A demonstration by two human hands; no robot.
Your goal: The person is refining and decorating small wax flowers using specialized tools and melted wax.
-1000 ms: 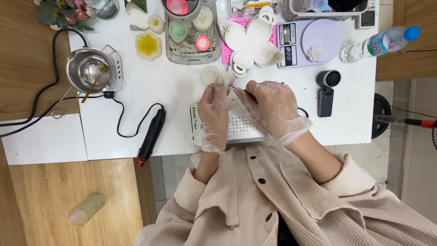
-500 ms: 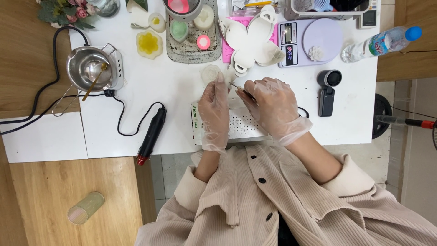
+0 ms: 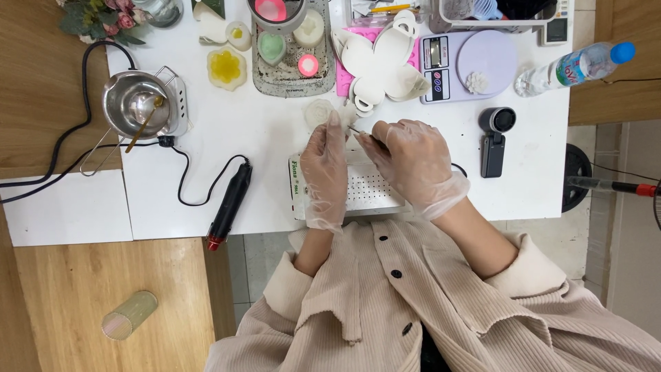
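Your left hand (image 3: 326,172), in a clear disposable glove, lies flat along the white perforated tray (image 3: 375,189) with its fingertips stretched far to touch the pale white flower-shaped piece (image 3: 320,110) resting on the white table (image 3: 268,179); the flat, extended posture reads as steadying the piece rather than gripping it, and nothing is enclosed in that hand. Your right hand (image 3: 413,162), also gloved, is curled around a thin dark-handled tool (image 3: 365,134), held like a pen with the tip angled left toward the flower piece, a grip that suits fine work at its edge. The two hands sit close together, nearly touching at the fingertips. Working items are banked along the far edge, out of the way yet within reach: a grey tray of coloured moulds (image 3: 286,52), an opened white petal mould (image 3: 382,58), a digital scale (image 3: 468,65), a water bottle (image 3: 575,65). A metal melting pot (image 3: 138,103) sits far left, its cable trailing near; a black pen-shaped device (image 3: 231,207) lies at the near edge. Not resolved: the tool's tip, hidden between the fingers; whether it contacts the piece; the tray's near part under your wrists; the bouquet (image 3: 96,17), cut off by the frame.
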